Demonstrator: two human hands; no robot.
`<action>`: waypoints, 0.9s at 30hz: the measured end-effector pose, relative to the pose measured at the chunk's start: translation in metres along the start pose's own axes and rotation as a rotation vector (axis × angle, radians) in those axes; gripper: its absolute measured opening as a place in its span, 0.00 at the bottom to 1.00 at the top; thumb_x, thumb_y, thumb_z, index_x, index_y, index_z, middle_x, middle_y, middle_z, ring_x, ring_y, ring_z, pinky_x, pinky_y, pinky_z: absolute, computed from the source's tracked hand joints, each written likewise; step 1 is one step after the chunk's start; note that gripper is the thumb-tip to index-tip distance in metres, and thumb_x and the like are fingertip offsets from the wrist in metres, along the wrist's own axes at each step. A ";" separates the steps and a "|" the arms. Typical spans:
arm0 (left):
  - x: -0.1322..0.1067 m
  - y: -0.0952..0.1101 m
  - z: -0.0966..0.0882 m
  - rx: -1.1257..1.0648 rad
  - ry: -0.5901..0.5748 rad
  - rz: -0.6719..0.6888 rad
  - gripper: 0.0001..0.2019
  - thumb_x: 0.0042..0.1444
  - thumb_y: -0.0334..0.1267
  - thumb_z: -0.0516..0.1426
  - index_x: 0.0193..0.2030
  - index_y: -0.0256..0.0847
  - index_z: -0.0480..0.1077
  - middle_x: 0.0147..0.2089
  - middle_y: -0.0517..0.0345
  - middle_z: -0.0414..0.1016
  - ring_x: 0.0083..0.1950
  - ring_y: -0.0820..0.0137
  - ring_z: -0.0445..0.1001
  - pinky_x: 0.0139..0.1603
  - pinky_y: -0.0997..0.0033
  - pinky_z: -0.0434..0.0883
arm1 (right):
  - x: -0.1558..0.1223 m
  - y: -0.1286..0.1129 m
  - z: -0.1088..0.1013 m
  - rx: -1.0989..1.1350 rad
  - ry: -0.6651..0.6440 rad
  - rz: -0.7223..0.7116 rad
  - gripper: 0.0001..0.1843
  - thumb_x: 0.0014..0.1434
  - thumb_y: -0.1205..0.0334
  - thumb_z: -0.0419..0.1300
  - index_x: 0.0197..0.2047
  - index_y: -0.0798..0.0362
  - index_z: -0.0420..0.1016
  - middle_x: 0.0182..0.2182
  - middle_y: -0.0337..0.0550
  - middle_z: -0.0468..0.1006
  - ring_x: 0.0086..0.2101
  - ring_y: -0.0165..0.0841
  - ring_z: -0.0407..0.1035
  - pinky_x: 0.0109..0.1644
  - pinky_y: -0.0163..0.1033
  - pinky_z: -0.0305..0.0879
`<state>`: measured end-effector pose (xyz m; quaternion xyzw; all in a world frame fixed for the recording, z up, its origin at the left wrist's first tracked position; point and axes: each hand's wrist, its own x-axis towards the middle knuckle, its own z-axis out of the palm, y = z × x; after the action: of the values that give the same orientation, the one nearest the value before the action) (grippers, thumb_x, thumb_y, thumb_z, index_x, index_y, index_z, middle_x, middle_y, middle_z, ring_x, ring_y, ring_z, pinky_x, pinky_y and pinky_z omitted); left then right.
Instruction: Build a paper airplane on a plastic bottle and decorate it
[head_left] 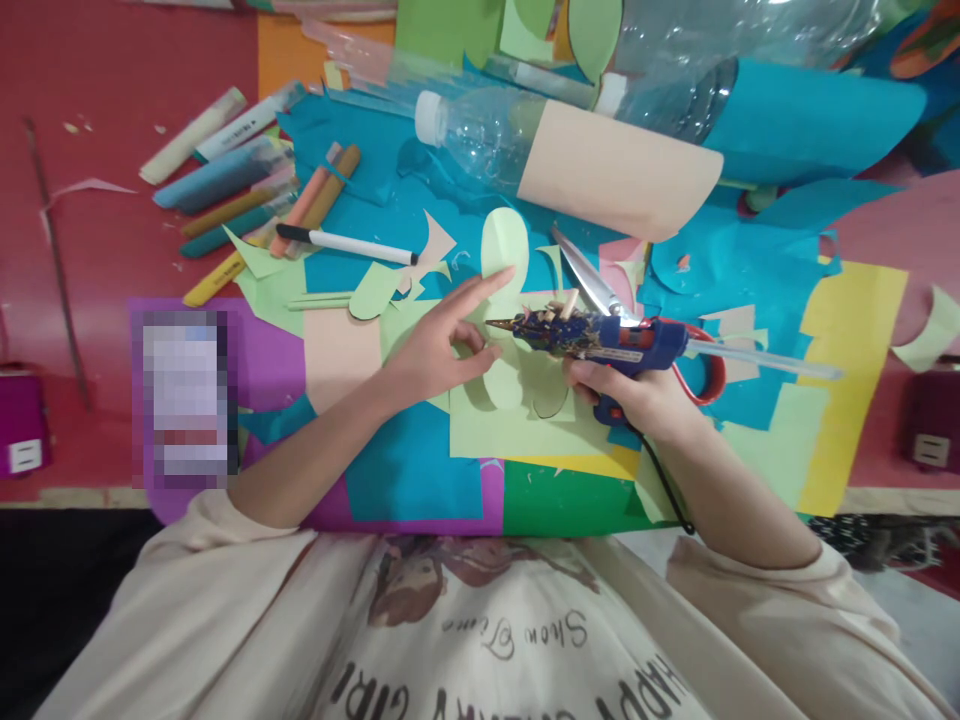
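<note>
My right hand (pixel 637 395) is closed round the handle of a blue hot glue gun (pixel 630 343), with a clear glue stick (pixel 765 360) sticking out of its back end. Dried glue and paper scraps cling to the front of the gun. Its nozzle points left, over a pale green rounded paper cutout (pixel 504 240). My left hand (pixel 435 345) has its fingers apart, the index fingertip on the cutout's upper part and the thumb near the nozzle. Scissors (pixel 592 275) with red handles lie partly hidden behind the gun.
Clear plastic bottles wrapped in paper, one in peach (pixel 615 165) and one in blue (pixel 810 125), lie at the back. Several markers (pixel 217 175) and a white pen (pixel 352 243) are at the left. A blurred phone (pixel 185 400) rests on purple paper. Paper scraps cover the red table (pixel 90 250).
</note>
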<state>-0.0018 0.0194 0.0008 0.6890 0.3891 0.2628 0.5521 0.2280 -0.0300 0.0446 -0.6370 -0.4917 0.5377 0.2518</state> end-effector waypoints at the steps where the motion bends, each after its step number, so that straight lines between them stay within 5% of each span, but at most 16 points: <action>1: 0.000 0.000 0.000 0.001 0.000 -0.003 0.34 0.57 0.61 0.58 0.69 0.60 0.56 0.74 0.53 0.51 0.29 0.77 0.74 0.41 0.61 0.79 | 0.000 0.000 0.000 -0.003 -0.003 -0.004 0.17 0.48 0.47 0.62 0.20 0.51 0.66 0.15 0.36 0.66 0.19 0.29 0.61 0.25 0.38 0.60; 27: 0.002 0.007 -0.001 -0.024 0.011 0.010 0.35 0.56 0.62 0.57 0.69 0.57 0.58 0.74 0.50 0.52 0.29 0.80 0.70 0.36 0.71 0.76 | 0.000 -0.002 0.001 0.027 0.031 0.000 0.17 0.48 0.47 0.64 0.21 0.50 0.66 0.14 0.35 0.66 0.18 0.29 0.60 0.23 0.38 0.59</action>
<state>0.0003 0.0207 0.0080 0.6830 0.3854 0.2738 0.5568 0.2264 -0.0291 0.0464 -0.6418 -0.4806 0.5341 0.2680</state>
